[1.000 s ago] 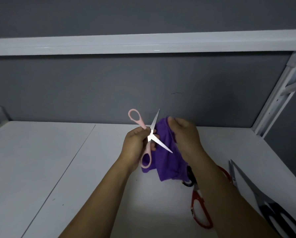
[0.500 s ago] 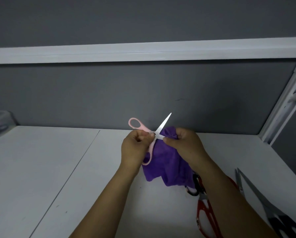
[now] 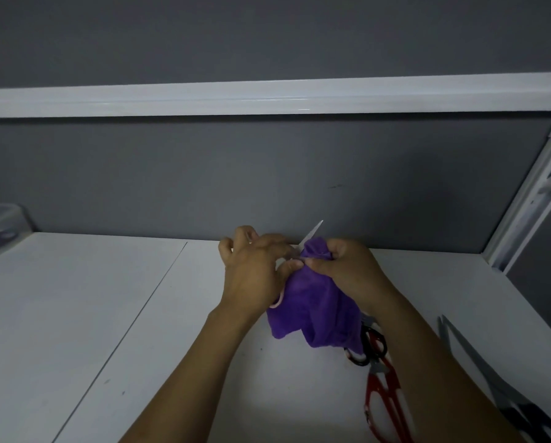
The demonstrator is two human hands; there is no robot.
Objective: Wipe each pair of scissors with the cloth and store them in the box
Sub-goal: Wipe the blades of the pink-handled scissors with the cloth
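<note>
Over the white table [image 3: 76, 314], left hand [image 3: 251, 276] seemingly grips pink scissors [image 3: 312, 233], right hand [image 3: 347, 270] pinches purple cloth [image 3: 315, 308].

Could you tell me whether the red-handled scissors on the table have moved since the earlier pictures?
No. The red-handled scissors keep their place on the table beside the grey scissors; only the camera shifted.

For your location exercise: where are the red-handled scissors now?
Head view, lower right: the red-handled scissors lie on the white table, just below the hanging purple cloth.
</note>
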